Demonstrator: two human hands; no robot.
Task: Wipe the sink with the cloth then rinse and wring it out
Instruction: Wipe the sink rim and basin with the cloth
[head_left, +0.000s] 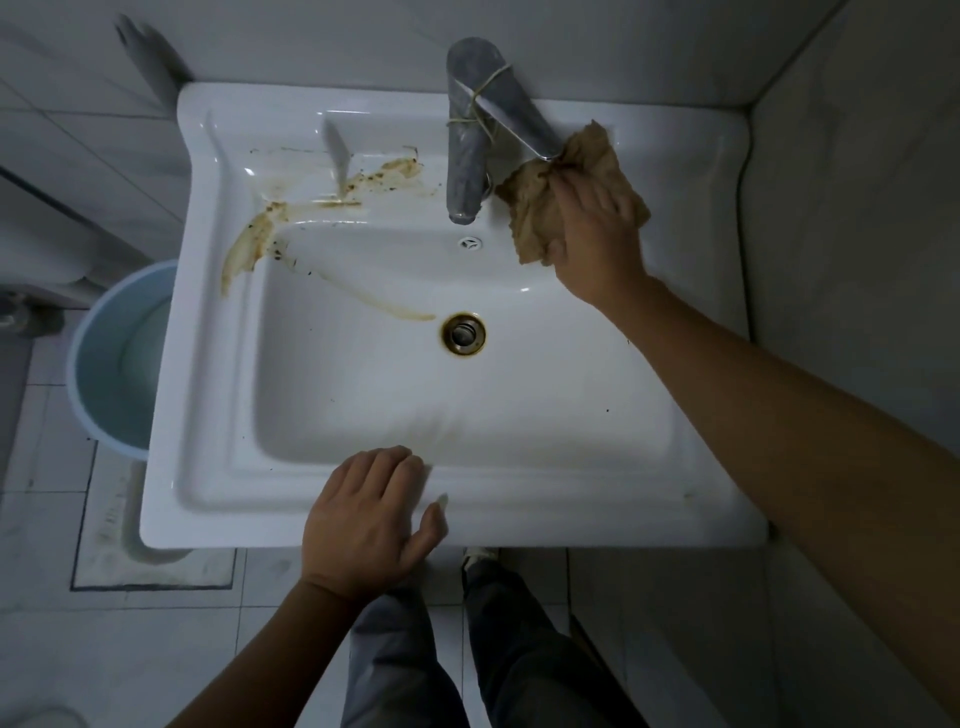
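A white ceramic sink (597, 499) fills the middle of the view. Brown stains (249, 244) run along its back ledge on the left and trail down towards the drain (463, 333). A crumpled tan cloth (535, 208) lies on the back right ledge beside the grey tap (467, 156). My right hand (597, 228) lies on top of the cloth, fingers spread over it; whether they curl round it I cannot tell. My left hand (369, 519) rests on the sink's front rim, fingers bent over the inner edge.
A light blue bucket (104, 358) stands on the tiled floor left of the sink. Tiled walls close in behind and on the right. My legs and a shoe (478, 558) show below the front rim. A string is tied round the tap handle.
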